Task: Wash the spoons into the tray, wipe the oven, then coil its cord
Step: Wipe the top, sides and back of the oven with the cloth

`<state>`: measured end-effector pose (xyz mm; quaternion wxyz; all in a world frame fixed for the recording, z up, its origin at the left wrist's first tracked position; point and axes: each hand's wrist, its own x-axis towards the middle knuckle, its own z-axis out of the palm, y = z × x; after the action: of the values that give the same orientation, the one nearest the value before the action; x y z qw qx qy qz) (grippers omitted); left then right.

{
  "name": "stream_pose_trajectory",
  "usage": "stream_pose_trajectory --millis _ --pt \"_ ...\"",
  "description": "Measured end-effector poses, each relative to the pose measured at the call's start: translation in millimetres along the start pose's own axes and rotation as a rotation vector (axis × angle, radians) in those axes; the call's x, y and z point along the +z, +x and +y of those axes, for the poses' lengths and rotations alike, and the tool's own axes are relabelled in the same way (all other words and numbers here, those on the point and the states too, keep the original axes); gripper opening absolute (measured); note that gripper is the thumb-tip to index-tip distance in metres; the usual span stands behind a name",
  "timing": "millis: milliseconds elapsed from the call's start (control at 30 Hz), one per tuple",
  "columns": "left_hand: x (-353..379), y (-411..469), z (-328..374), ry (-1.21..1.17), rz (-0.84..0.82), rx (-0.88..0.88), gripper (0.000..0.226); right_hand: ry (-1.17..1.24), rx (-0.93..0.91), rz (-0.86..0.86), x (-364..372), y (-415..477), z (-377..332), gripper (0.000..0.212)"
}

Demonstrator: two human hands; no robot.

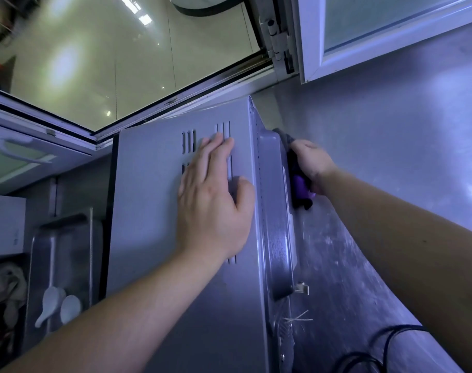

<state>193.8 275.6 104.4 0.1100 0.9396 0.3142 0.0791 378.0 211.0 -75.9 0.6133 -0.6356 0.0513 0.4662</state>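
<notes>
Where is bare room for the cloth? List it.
Bare: the counter right of the oven, from the window frame to the cord. Crowded: left of the oven, where the tray with spoons, a box and a rag sit.

White box [3, 224] far left; white-framed window [377, 22] beside scratched steel surface [390, 130].

Under left hand [216, 208], oven [154, 211] casing: sheet metal, matt grey, smooth. In right hand [310, 160], cloth [299, 187]: soft fabric, purple and dark. Right of both hands, bench [390, 130]: steel, dull sheen, scuffed. Left of left hand, tray [65, 224]: satin metal; spoons [70, 308] white, glossy.
</notes>
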Motion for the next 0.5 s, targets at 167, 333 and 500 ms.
stream_pose_trajectory --millis 167,333,500 --pt "-1.3 0.1 0.9 -0.011 -0.002 -0.002 0.061 -0.033 0.241 -0.037 -14.3 0.7 6.3 0.022" --pt "-1.2 -0.1 0.7 -0.02 0.003 0.0 0.059 0.095 0.196 -0.048 -11.0 3.9 -22.7 0.024" --pt "-0.8 0.0 0.8 -0.025 0.012 0.001 0.059 0.143 0.11 0.04 2.1 -0.3 -33.0 0.026"
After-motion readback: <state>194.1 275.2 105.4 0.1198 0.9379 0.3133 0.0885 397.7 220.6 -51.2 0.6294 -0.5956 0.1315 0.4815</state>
